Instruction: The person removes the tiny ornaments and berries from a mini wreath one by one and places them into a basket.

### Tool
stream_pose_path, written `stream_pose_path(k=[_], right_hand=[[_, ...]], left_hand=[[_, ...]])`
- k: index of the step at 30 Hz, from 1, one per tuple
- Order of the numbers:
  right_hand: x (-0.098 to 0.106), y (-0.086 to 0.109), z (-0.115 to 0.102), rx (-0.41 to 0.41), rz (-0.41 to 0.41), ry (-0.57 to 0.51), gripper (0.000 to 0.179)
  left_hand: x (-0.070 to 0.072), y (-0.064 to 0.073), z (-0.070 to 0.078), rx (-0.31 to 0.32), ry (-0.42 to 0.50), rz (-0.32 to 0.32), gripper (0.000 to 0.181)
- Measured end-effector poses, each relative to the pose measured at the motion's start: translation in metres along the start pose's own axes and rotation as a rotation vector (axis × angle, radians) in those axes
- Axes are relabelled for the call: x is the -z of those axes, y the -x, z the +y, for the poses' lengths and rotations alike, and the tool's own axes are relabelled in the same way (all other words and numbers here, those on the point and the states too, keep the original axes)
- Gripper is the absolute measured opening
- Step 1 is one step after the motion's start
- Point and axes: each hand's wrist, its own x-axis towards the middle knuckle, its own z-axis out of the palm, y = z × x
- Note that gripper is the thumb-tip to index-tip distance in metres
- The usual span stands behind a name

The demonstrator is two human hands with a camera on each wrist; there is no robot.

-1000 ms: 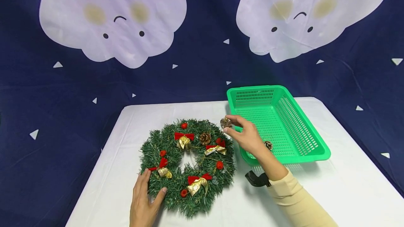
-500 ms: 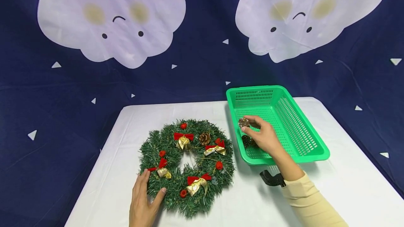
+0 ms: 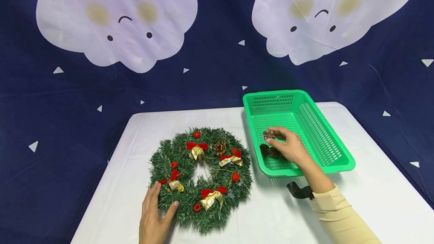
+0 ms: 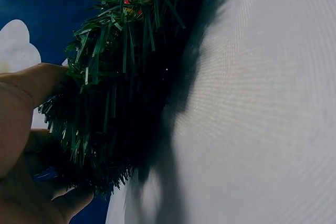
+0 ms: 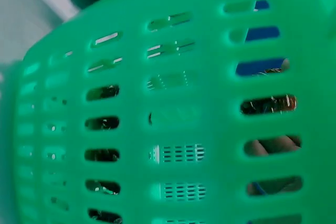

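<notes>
A green wreath (image 3: 230,199) with red bows, gold bells and red berries lies on the white table. My left hand (image 3: 152,214) holds its near left edge, thumb on one side and fingers on the other, as the left wrist view also shows around the green tinsel (image 4: 110,87). Over the left part of a green basket (image 3: 325,123), my right hand (image 3: 293,148) pinches a glittery pine cone (image 3: 269,134) between thumb and fingers. Below it in the basket lie a dark pine cone (image 3: 264,151) and another pine cone (image 3: 274,152), partly hidden. The slotted basket wall (image 5: 210,66) fills the right wrist view.
The white-covered table (image 3: 152,127) extends around the wreath and basket. Behind it hangs a dark blue backdrop (image 3: 217,67) with printed clouds. A brown pine cone (image 3: 219,148) sits on the wreath. A black wrist mount (image 3: 300,191) hangs beneath my right forearm, near the basket's front rim.
My right hand has carried the glittery pine cone from beside the wreath rightward over the basket. More pine cones in the basket have come into view. The left hand stays on the wreath.
</notes>
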Motion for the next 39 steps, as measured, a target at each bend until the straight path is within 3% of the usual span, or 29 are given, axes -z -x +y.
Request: stream_pose_path(k=[7, 17, 24, 39], right_hand=[[0.007, 0.001, 0.008, 0.006, -0.034, 0.038, 0.048], [0.027, 0.001, 0.024, -0.064, -0.076, 0.08, 0.05], [0.034, 0.0, 0.033, -0.073, -0.057, 0.173, 0.048], [0.044, -0.001, 0.041, -0.103, -0.069, 0.244, 0.046]], left_hand=[[0.0, 0.0, 0.001, 0.012, 0.004, -0.008, 0.075], [0.0, 0.001, 0.0, 0.001, 0.013, -0.001, 0.075], [-0.001, 0.001, 0.0, -0.015, 0.012, 0.015, 0.075], [0.001, 0.002, 0.0, -0.005, 0.017, 0.007, 0.075]])
